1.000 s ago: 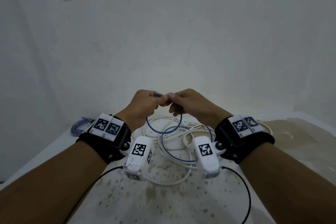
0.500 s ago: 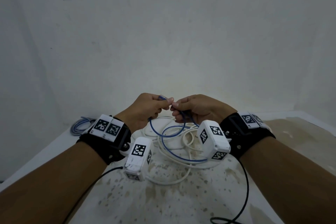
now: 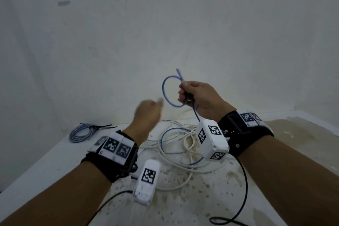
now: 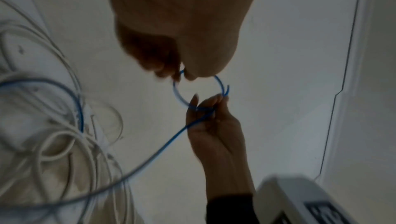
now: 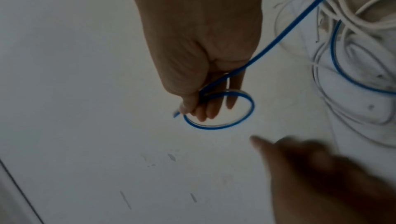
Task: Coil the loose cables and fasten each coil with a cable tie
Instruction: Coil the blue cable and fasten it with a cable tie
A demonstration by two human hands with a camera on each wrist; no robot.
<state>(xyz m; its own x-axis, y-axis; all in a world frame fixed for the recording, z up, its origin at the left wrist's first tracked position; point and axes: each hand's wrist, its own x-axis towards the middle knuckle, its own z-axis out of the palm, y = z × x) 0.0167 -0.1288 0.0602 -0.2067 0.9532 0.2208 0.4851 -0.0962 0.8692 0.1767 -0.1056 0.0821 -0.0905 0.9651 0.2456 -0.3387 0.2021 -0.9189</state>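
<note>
Stained white table point(image 3: 183, 205) against a plain white wall point(image 3: 165, 33) with two grey marks.

Both bare forearms reach forward, each with a black wrist strap carrying white marker tags and a white camera block underneath. The right hand point(image 3: 199, 97) is raised higher than the other, knuckles up, fingers curled in, thumb and fingertips pinching a thin blue cable point(image 3: 166, 90) where its small loop crosses over. The left hand point(image 3: 148, 113) sits lower and just beside that loop, a bit blurred, fingers loosely bunched with one poking out toward the loop. From the left wrist view its fingertips look like they meet the loop; the right wrist view shows a gap, so can't tell.
</note>
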